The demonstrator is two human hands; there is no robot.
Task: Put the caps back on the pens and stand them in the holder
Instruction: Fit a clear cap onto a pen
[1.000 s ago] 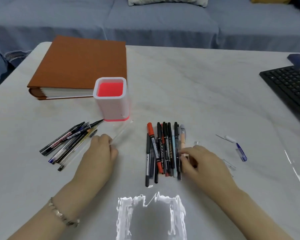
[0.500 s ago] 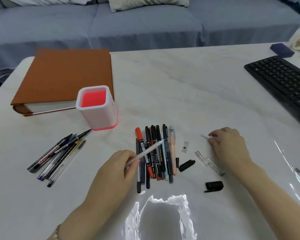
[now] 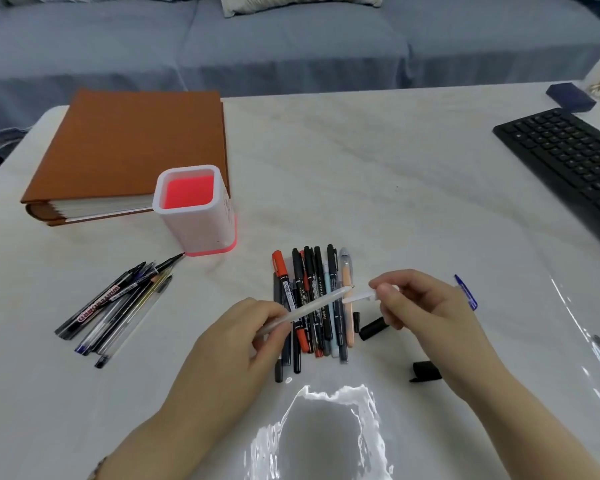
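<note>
A pale marbled surface (image 3: 378,174) is seen in front of a blue-grey sofa (image 3: 291,46). On it a square white pen holder with a pink inside (image 3: 194,211) is stood just in front of a brown binder (image 3: 136,147), and nothing is seen in it yet.

A thin clear pen (image 3: 309,308) is pinched in the left hand (image 3: 243,337). Its long line is slanted up and to the right, and its tip is pointed at the right hand (image 3: 420,306). A small clear cap (image 3: 359,298) is pinched in the fingers of that right hand, with its open end turned toward the tip. Tip and cap are very near, almost in one line, but not yet joined. Both hands are held above a row of dark and orange marker pens (image 3: 312,299) lying side by side.

The cap likely has to be slid left along that line. The holder lies up and to the left, nearer the left hand. More pens (image 3: 118,303) lie by it, and loose black caps (image 3: 426,371) lie on the right.
</note>
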